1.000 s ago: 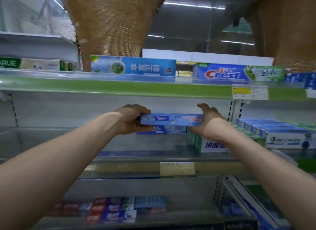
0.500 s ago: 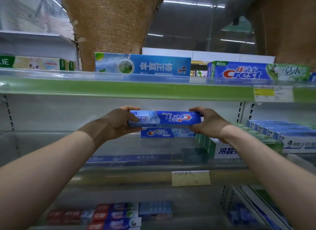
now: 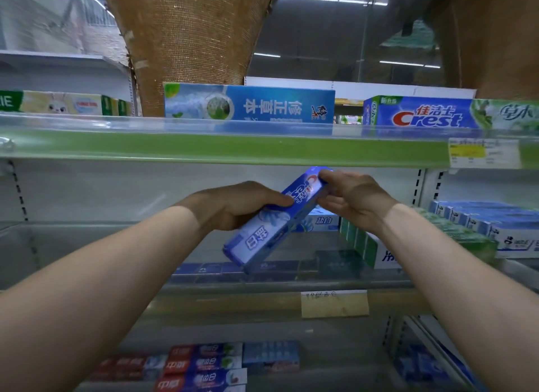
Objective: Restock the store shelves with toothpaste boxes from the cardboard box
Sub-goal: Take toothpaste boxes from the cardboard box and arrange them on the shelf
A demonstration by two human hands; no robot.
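Both forearms are reaching out from the near edge toward the middle shelf (image 3: 87, 245), and both hands are gripping one blue Crest toothpaste box (image 3: 271, 231). The left hand (image 3: 233, 205) is wrapping round its middle, thumb lying across the top face. The right hand (image 3: 355, 199) is pinching the far, raised end. The box is hanging tilted in the air above that shelf, its near end dipping low and left.

Just behind it a matching box (image 3: 323, 221) is lying flat on the shelf, with green-and-white boxes (image 3: 358, 243) to its right and blue-and-white boxes (image 3: 481, 225) further right. Above, the green-edged upper shelf (image 3: 204, 146) is carrying a long blue box (image 3: 262, 105) and a Crest carton (image 3: 423, 114), with a price tag (image 3: 484, 152) on its front. Red and blue boxes (image 3: 201, 365) are sitting on the bottom shelf. A woven brown column (image 3: 189, 41) is rising behind.
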